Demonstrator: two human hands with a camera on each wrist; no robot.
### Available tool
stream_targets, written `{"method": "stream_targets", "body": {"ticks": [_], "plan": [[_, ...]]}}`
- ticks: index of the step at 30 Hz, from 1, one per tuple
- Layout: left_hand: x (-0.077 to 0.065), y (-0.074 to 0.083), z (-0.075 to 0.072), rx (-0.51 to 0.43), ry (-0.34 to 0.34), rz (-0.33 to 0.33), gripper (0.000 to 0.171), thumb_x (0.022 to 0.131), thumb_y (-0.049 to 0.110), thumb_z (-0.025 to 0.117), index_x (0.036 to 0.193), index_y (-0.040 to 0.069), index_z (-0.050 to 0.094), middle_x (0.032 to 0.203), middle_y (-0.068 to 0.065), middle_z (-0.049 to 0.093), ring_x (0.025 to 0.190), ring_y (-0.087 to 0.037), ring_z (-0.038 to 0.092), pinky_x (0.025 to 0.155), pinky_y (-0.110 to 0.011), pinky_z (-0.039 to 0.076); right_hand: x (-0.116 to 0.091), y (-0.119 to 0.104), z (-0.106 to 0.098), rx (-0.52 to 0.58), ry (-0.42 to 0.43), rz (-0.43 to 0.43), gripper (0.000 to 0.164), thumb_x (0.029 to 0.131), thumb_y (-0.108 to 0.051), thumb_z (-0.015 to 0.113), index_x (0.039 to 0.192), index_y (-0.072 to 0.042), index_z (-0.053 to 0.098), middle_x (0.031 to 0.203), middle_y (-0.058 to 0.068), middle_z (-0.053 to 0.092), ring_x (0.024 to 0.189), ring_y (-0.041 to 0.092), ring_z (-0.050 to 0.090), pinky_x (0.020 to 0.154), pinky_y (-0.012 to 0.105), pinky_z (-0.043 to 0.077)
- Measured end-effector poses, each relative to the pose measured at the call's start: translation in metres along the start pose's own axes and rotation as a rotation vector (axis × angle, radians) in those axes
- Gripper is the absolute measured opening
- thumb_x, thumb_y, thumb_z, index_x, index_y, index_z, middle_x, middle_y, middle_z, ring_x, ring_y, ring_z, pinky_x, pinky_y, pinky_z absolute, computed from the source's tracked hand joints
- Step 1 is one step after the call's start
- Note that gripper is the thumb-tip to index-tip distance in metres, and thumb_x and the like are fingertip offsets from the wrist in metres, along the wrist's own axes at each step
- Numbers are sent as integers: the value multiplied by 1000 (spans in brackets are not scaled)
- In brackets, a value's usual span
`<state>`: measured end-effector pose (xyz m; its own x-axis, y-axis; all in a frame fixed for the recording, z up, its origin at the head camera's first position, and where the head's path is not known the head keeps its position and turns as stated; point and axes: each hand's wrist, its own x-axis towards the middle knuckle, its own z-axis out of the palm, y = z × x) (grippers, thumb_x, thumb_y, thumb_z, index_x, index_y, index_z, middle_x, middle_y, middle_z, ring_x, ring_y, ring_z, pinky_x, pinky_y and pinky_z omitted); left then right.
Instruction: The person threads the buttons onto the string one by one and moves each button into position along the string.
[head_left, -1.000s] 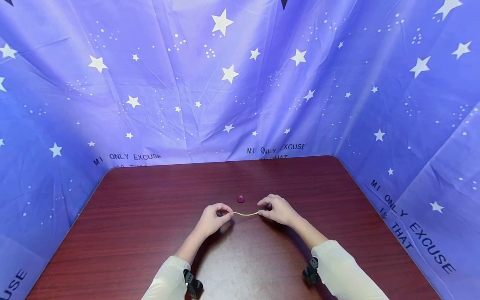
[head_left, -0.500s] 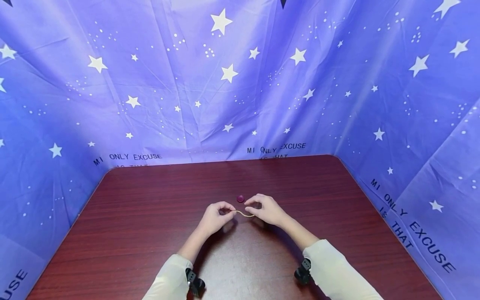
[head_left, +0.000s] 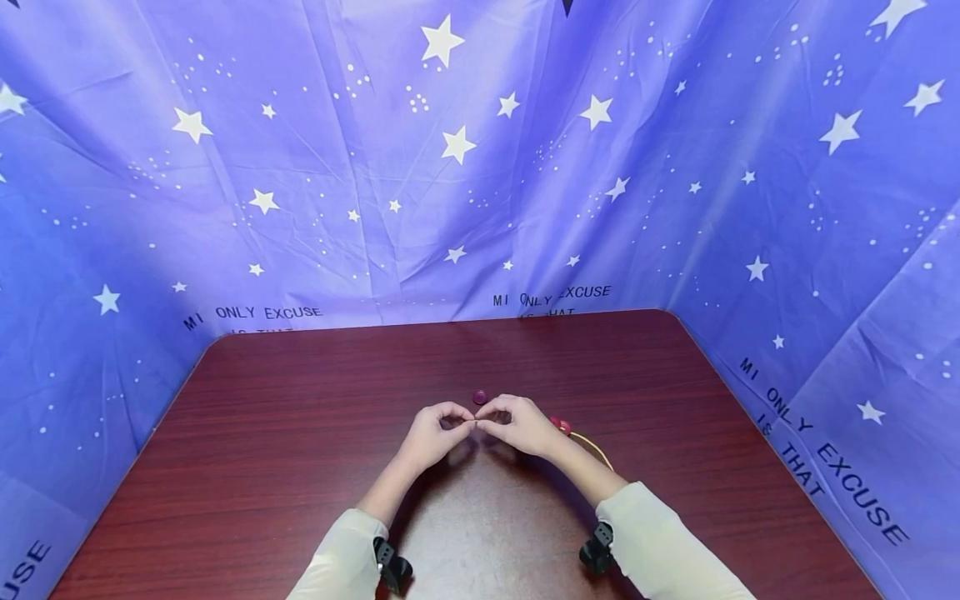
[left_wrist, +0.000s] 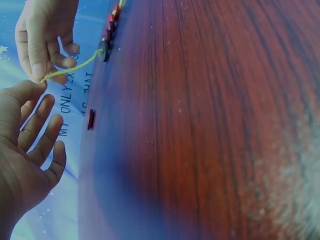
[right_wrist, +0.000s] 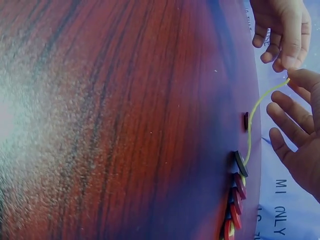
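Observation:
My left hand (head_left: 431, 435) and right hand (head_left: 519, 425) meet fingertip to fingertip over the middle of the table. Between thumb and forefinger, each pinches the end of a thin yellow string (right_wrist: 252, 107). From there the string sags down to several flat round buttons threaded on it: a dark one (right_wrist: 241, 164) first, then red ones (right_wrist: 235, 216) overlapping in a row. The head view shows red buttons (head_left: 560, 425) partly behind my right wrist, with more string trailing right. A loose purple button (head_left: 480, 397) lies just beyond the fingertips.
The dark red wooden table (head_left: 300, 467) has its far edge against a blue-purple star-printed curtain (head_left: 360, 167), which also encloses both sides. Small black cameras are strapped at both sleeves.
My right hand has moved left along the string until its fingertips meet those of my left hand. Red buttons and trailing string now show beyond the right wrist. The loose button stays put.

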<state>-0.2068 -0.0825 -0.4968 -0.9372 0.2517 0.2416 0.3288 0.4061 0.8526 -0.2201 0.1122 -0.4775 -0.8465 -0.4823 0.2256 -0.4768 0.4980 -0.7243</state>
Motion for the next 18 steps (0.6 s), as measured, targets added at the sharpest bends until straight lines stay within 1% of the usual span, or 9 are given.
{"method": "stream_targets", "body": {"ticks": [3,8,14,18], "plan": [[0,0,0,0,4,2,10,84,18,69,86,7,69,77,0,68,69,0,57,65,-19,48,0,1,2,-8,7,3,9,85,-20,68,92,-14,71,86,-4,66,76,4,57,70,22,50],[0,0,-1,1,1,19,4,83,13,68,85,9,69,77,-2,68,68,-1,56,64,-20,48,0,0,2,-15,8,5,7,86,-20,67,88,-16,71,86,-5,67,78,3,58,72,24,51],[0,0,-1,-12,-14,-13,7,83,16,69,86,9,69,78,0,68,69,-4,57,65,-20,48,1,-1,2,4,11,2,8,87,-20,66,88,-14,71,86,-3,69,78,5,59,74,29,52],[1,-1,-1,-23,-17,-16,6,83,15,69,86,9,69,77,-1,68,70,-5,58,65,-20,48,1,2,3,13,22,25,9,87,-21,66,88,-15,71,82,-4,69,76,5,58,72,28,51]]}}
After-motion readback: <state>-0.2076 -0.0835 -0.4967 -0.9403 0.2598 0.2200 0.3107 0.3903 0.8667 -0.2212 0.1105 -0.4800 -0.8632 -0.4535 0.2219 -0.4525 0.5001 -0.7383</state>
